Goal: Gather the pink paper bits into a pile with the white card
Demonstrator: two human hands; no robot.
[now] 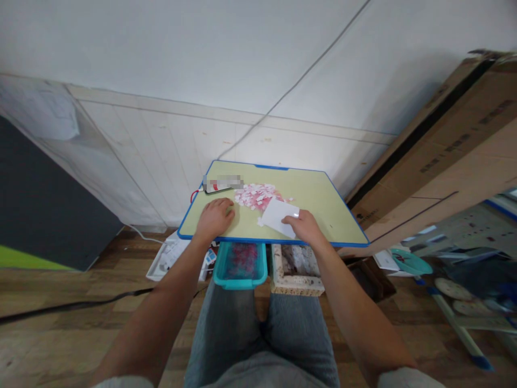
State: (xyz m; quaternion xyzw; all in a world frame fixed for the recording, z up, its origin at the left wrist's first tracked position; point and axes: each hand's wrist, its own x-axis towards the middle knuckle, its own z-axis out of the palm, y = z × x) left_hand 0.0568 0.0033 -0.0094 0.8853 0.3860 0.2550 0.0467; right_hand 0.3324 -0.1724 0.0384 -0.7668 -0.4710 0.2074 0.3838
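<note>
My right hand (307,227) grips a white square card (278,216) by its right edge, with the thumb on top and the fingers underneath. The card lies tilted against the near side of a pile of small pink and white pieces (255,195); a few pieces lie loose around it. What the pieces are is too small to tell. My left hand (216,216) rests on the yellow-green tabletop (315,191) left of the pile, fingers loosely bent and holding nothing. Just beyond it lies a phone (220,187), partly blurred, with a red and white cable at its left end.
Below the table's blue front edge, a teal basket (220,281) holds pink-red material. Beside it is a whitish foam box (297,284). Large cardboard boxes (428,145) lean at the right. A white wall (194,48) rises behind the table, and a grey cable runs down it.
</note>
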